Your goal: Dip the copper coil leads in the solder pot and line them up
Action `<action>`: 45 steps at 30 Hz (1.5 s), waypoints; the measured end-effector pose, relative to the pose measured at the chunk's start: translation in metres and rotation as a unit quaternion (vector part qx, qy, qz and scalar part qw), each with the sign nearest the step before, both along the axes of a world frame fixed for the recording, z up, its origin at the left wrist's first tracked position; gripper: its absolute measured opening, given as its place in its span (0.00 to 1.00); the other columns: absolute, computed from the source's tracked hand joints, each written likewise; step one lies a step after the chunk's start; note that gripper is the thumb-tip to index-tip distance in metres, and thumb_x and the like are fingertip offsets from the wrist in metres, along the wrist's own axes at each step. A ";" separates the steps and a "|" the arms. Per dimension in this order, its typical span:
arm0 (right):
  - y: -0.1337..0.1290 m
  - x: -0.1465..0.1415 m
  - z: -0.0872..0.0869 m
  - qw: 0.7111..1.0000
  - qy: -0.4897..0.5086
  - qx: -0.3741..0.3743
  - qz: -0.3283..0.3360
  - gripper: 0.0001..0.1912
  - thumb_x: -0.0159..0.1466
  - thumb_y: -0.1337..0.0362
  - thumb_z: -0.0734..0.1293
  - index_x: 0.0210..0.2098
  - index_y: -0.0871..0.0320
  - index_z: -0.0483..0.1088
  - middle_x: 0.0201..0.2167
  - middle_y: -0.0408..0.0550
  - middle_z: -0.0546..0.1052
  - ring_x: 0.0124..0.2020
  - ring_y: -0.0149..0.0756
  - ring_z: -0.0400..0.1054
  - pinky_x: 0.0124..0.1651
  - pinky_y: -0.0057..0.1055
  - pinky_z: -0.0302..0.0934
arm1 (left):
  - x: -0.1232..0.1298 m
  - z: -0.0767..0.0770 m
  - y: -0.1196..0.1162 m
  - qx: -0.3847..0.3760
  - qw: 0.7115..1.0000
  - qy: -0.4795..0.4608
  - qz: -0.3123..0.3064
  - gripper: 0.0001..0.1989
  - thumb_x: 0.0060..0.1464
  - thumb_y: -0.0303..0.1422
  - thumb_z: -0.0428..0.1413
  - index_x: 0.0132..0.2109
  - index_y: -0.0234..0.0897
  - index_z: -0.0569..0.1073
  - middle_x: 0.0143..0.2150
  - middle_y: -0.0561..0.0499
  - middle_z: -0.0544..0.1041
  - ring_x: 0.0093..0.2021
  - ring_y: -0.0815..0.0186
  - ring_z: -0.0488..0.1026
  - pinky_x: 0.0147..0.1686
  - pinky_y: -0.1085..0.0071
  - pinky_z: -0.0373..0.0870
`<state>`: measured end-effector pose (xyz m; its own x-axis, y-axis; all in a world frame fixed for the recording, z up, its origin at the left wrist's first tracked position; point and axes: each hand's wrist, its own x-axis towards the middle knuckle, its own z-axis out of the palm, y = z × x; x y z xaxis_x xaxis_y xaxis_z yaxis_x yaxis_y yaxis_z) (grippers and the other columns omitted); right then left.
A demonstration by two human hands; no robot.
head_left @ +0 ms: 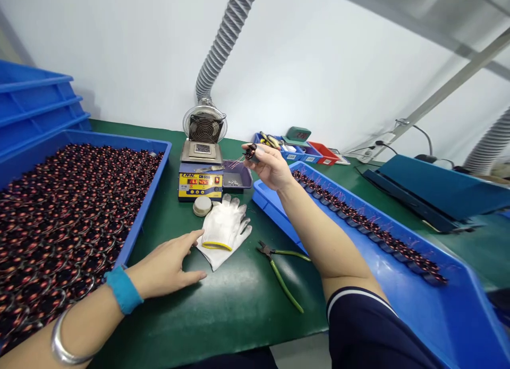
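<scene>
My right hand point(273, 167) is raised near the middle, its fingers closed on a small black coil part point(251, 153) with thin copper wire leads pointing down to the left. My left hand point(169, 262) hovers low over the green table, thumb and fingers apart, with nothing in it. Its fingertips are beside a pair of white work gloves point(225, 225) with a yellow cuff edge. Wire cutters with green handles point(282, 282) lie spread on the table between my arms. Behind the gloves stands a yellow-and-blue solder pot point(201, 185) with a red digital display.
A blue bin point(150, 194) full of similar coils fills the left. Another blue bin point(392, 292) on the right holds a row of coils. Near the pot are a round tin point(202, 206), a purple tray point(246, 178) and an exhaust hose point(225, 39). Small tool bins point(292, 155) stand behind.
</scene>
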<state>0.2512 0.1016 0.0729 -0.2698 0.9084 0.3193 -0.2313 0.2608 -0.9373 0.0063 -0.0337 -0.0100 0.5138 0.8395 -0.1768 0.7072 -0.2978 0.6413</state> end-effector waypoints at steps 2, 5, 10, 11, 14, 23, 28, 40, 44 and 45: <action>-0.001 0.003 -0.001 1.000 -0.004 0.007 0.005 0.18 0.45 0.55 0.74 0.34 0.55 0.75 0.28 0.41 0.72 0.30 0.28 0.67 0.38 0.28 0.66 | -0.001 -0.001 0.000 -0.002 1.000 0.003 0.003 0.38 0.49 0.46 0.55 0.64 0.35 0.55 0.56 0.39 0.71 0.47 0.54 0.74 0.49 0.59 0.69; -0.002 0.006 -0.003 1.000 -0.013 0.007 0.010 0.19 0.45 0.55 0.73 0.35 0.54 0.75 0.28 0.41 0.72 0.30 0.28 0.67 0.39 0.29 0.66 | -0.001 -0.003 -0.001 -0.003 1.000 0.013 0.007 0.39 0.49 0.46 0.55 0.64 0.34 0.56 0.57 0.38 0.71 0.47 0.54 0.74 0.50 0.58 0.69; 0.000 0.007 -0.007 1.000 -0.006 0.003 0.024 0.20 0.44 0.56 0.73 0.36 0.55 0.75 0.29 0.41 0.73 0.29 0.28 0.67 0.40 0.29 0.66 | 0.000 -0.001 -0.002 -0.010 0.999 0.038 -0.001 0.40 0.47 0.45 0.55 0.65 0.33 0.56 0.60 0.37 0.67 0.53 0.52 0.71 0.52 0.58 0.67; 0.000 0.007 -0.008 1.000 -0.004 0.001 0.027 0.20 0.44 0.56 0.74 0.36 0.55 0.75 0.29 0.41 0.73 0.29 0.28 0.67 0.40 0.29 0.66 | 0.000 0.000 -0.002 -0.012 0.999 0.044 -0.003 0.40 0.47 0.45 0.55 0.65 0.32 0.56 0.61 0.37 0.66 0.55 0.51 0.69 0.53 0.58 0.67; 0.000 0.006 -0.010 1.000 -0.008 -0.003 0.026 0.20 0.44 0.55 0.74 0.37 0.54 0.75 0.29 0.41 0.73 0.29 0.28 0.68 0.40 0.28 0.66 | 0.001 0.003 -0.002 -0.018 0.998 0.055 -0.004 0.41 0.47 0.45 0.55 0.65 0.31 0.56 0.62 0.36 0.65 0.57 0.50 0.67 0.54 0.58 0.66; 0.050 0.041 -0.026 0.975 -0.062 0.008 -0.214 0.21 0.49 0.52 0.72 0.40 0.54 0.70 0.35 0.43 0.76 0.37 0.29 0.73 0.40 0.27 0.66 | -0.005 -0.009 -0.003 -0.010 0.999 0.043 0.003 0.38 0.48 0.46 0.56 0.64 0.38 0.58 0.62 0.41 0.66 0.57 0.51 0.68 0.55 0.58 0.67; 0.077 0.120 -0.055 0.792 -0.244 -0.121 -0.547 0.14 0.56 0.63 0.68 0.41 0.61 0.71 0.37 0.47 0.77 0.38 0.30 0.72 0.40 0.24 0.65 | -0.009 -0.023 -0.001 0.002 0.999 0.040 -0.001 0.39 0.47 0.48 0.57 0.64 0.39 0.59 0.62 0.43 0.66 0.57 0.50 0.68 0.57 0.57 0.66; 0.075 0.193 -0.123 0.653 -0.381 -0.271 -0.596 0.13 0.64 0.60 0.66 0.44 0.62 0.69 0.46 0.52 0.72 0.47 0.37 0.68 0.50 0.40 0.65 | -0.012 -0.034 -0.003 -0.037 0.998 0.043 0.015 0.38 0.50 0.51 0.55 0.65 0.44 0.58 0.60 0.48 0.70 0.54 0.54 0.72 0.57 0.60 0.67; 0.073 0.198 -0.115 0.643 -0.407 -0.272 -0.588 0.15 0.65 0.59 0.65 0.47 0.63 0.68 0.47 0.52 0.71 0.46 0.37 0.68 0.49 0.40 0.66 | -0.009 -0.032 0.003 -0.018 0.999 0.039 0.017 0.38 0.49 0.50 0.56 0.64 0.41 0.59 0.59 0.45 0.70 0.52 0.54 0.73 0.54 0.61 0.70; 0.071 0.197 -0.114 0.643 -0.416 -0.266 -0.585 0.15 0.65 0.59 0.65 0.47 0.63 0.68 0.47 0.52 0.71 0.46 0.37 0.68 0.48 0.39 0.66 | -0.008 -0.027 0.004 -0.009 0.999 0.038 0.015 0.38 0.49 0.49 0.56 0.64 0.40 0.60 0.59 0.45 0.70 0.51 0.54 0.73 0.53 0.61 0.71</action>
